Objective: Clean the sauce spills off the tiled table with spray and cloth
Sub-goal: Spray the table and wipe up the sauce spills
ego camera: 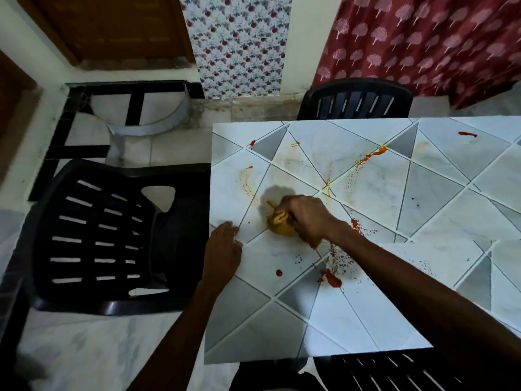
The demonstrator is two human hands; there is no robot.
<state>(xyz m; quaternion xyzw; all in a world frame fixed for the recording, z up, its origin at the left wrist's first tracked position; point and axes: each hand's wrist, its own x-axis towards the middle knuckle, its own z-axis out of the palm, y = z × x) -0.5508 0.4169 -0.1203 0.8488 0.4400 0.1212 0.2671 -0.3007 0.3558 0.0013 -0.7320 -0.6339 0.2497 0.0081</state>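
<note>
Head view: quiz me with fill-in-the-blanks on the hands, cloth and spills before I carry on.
1. The right hand grips a balled-up ____ against the tiled table.
2. The left hand lies flat by the table edge nearest the black plastic ____.
3. The thick sauce blob beside the right forearm is ____ in colour.
Missing: cloth; chair; red.

Counted one tiled table (267,320), one bunched cloth (282,225), one left hand (222,249), one right hand (308,218), three black plastic chairs (93,235) (355,100) (394,371) at 9, 1 and 5 o'clock, two patterned curtains (239,43) (423,38), at least seven sauce spills (334,279).
</note>
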